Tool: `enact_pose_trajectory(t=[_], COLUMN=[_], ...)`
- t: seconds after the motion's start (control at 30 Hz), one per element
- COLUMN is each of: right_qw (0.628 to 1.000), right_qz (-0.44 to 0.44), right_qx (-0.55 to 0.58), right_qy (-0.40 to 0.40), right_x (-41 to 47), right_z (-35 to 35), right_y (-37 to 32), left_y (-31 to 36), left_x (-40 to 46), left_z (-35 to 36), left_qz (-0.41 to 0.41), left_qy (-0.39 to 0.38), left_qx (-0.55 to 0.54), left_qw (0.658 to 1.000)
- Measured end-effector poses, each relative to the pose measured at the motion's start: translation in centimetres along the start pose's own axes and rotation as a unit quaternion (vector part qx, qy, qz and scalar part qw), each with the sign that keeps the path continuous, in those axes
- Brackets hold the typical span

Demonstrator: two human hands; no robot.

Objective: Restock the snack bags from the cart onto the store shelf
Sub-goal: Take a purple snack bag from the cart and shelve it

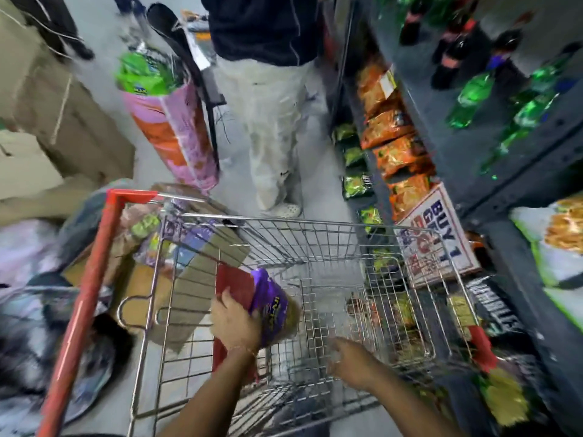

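Note:
A wire shopping cart (315,234) with red trim fills the lower middle of the head view. My left hand (235,323) grips a purple snack bag (271,302) inside the cart's left side, against a red panel (235,287). My right hand (350,357) hovers over the cart's basket with fingers spread, holding nothing. The store shelf (419,99) runs along the right, with orange snack bags (394,152) and green snack bags (356,184) on its lower levels. The picture is motion-blurred.
A person in pale trousers (271,127) stands in the aisle just beyond the cart. A tall pink and orange sack (173,130) of green packets stands to the left. Cardboard boxes (60,108) lie further left. A "Buy 1" sign (438,238) hangs by the cart's right rim. Bottles (473,99) fill upper shelves.

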State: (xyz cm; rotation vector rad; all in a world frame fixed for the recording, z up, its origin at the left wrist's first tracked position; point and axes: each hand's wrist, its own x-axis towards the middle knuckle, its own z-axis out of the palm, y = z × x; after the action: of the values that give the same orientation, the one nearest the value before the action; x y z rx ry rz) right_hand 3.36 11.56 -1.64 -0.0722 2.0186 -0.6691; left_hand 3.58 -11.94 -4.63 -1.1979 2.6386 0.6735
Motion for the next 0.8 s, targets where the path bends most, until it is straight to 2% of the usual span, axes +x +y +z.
enact_pose_trajectory(t=[0.17, 0.33, 0.47, 0.53, 0.6, 0.67, 0.7, 0.77, 0.8], right_qw=[0.999, 0.992, 0.96, 0.944, 0.912, 0.877, 0.86, 0.798, 0.761], right_qz=[0.02, -0.021, -0.105, -0.154, -0.2, -0.247, -0.248, -0.252, -0.269], right_qx=[0.011, 0.064, 0.155, 0.174, 0.191, 0.203, 0.217, 0.249, 0.276], right_qy=[0.044, 0.11, 0.209, 0.236, 0.303, 0.36, 0.389, 0.488, 0.523], right_x=[-0.1, -1.3, -5.3, -8.0, -11.6, -15.0, -17.3, -21.8, -24.6], right_z=[-0.4, -0.6, -1.2, -2.2, -3.5, -5.3, -6.5, -9.3, -10.6], right_y=[1.7, 2.9, 2.9, 1.7, 0.8, -0.3, -0.8, -1.9, -3.1], left_y=[0.6, 5.1, 12.0, 15.6, 19.4, 22.6, 23.8, 26.1, 27.0], left_x=[1.1, -0.7, -4.2, -6.6, -10.5, -14.7, -17.2, -20.9, -22.4], left_z=[0.5, -3.7, -12.2, -17.2, -22.8, -27.6, -29.7, -32.5, -33.5], left_qz=[0.113, 0.302, 0.512, 0.591, 0.662, 0.747, 0.789, 0.828, 0.82], left_qy=[-0.127, -0.188, -0.216, -0.206, -0.166, -0.1, -0.052, 0.076, 0.124], left_qx=[-0.062, 0.023, 0.08, 0.094, 0.069, -0.012, -0.066, -0.173, -0.237], left_qw=[0.983, 0.934, 0.827, 0.774, 0.728, 0.657, 0.609, 0.529, 0.507])
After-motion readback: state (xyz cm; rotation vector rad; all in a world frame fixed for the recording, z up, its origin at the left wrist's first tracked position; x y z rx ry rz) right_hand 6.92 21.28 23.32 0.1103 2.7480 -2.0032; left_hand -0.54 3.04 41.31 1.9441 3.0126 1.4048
